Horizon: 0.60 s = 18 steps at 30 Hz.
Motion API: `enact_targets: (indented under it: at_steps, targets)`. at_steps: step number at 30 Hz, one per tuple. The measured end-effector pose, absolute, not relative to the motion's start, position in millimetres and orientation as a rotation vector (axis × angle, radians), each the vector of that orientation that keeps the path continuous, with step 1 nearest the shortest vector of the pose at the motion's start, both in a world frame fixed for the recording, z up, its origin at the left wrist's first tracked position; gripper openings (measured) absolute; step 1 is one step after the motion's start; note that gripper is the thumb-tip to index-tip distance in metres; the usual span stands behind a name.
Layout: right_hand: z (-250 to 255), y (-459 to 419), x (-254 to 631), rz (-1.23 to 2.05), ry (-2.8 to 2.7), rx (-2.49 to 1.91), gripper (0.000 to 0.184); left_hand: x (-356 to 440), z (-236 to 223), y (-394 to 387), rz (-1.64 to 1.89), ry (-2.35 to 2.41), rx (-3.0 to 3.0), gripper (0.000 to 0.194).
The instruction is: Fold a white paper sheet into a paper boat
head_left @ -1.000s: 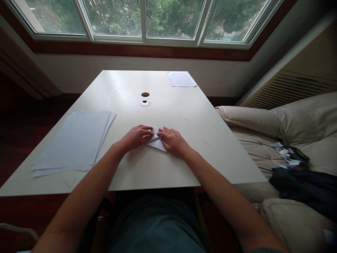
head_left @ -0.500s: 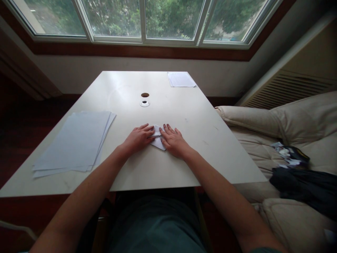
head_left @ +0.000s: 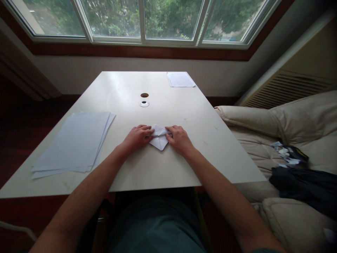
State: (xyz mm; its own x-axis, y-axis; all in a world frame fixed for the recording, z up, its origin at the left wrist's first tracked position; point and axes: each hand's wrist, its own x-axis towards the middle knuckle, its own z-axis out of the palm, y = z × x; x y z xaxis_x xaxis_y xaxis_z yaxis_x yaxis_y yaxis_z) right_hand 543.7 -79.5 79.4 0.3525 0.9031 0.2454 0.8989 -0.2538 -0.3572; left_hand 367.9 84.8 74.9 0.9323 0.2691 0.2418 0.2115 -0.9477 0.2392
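Note:
A small piece of folded white paper (head_left: pixel 159 140) lies on the white table (head_left: pixel 158 168) in front of me, with creases meeting near its middle and a point facing me. At its left corner, my left hand (head_left: pixel 139 137) is closed, the fingertips and thumb gripping the edge. My right hand (head_left: pixel 179 139) pinches the right corner between thumb and fingers. The paper's outer corners are hidden under my fingers.
Several loose white sheets (head_left: pixel 73 140) lie at the table's left. Another stack of paper (head_left: pixel 181 79) sits at the far right corner. Beyond the paper are a round hole (head_left: pixel 144 95) and a ring-shaped cover (head_left: pixel 144 104). A beige sofa (head_left: pixel 244 140) stands at the right.
My right hand has moved right, from pressing flat over the paper to pinching its right corner. More of the paper's middle now shows. My left hand has barely moved.

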Motion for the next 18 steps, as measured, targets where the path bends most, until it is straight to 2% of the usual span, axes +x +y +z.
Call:
enact_targets:
  at_steps: [6,14,18]
  targets:
    - [76.6,-78.7,545.0,0.034,-1.55,-2.128,0.035,368.2,75.4,83.9,0.438,0.375,2.892,0.034]
    - [75.8,-77.8,545.3,0.194,-1.428,-1.999,0.053,368.6,79.0,83.7,0.409,0.351,2.894,0.036]
    - [76.4,-77.0,544.4,0.33,-1.292,-1.884,0.058,370.6,77.5,83.3,0.437,0.388,2.823,0.031]
